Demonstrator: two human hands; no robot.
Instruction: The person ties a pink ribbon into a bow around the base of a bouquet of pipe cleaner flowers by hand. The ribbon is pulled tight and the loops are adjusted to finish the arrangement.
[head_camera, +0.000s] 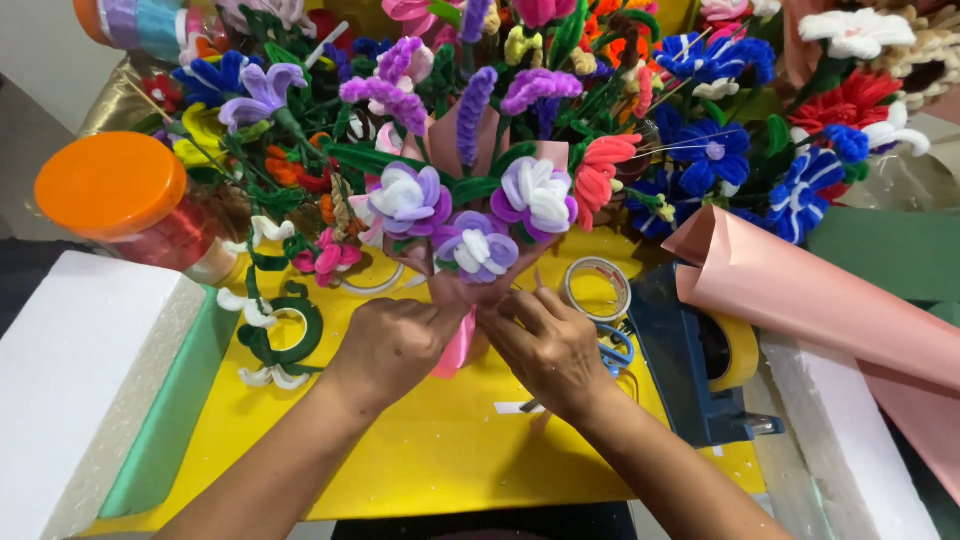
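Over the yellow table: both my hands meet at the base of a small bouquet (470, 240) of purple-and-white pipe-cleaner flowers.
Left hand (395, 345): closed around the bouquet's stem end, where a pink ribbon (455, 350) hangs down.
Right hand (545, 345): fingers pinched on the pink wrapping at the same spot, touching my left hand.
Bouquet's place: upright above the yellow table (420, 450), in front of a big heap of coloured pipe-cleaner flowers (640, 110).
Tape: a clear roll (597, 288) lies just beside my right hand; a yellow roll sits in a dark blue dispenser (700, 370) further right.
Paper: a rolled pink sheet (820, 300) lies at the right.
Jar: orange round lid (110, 185), at the left, red contents below.
Blocks: white foam (75, 380) at the left edge.
Green floral tape ring (290, 335): left of my left hand.
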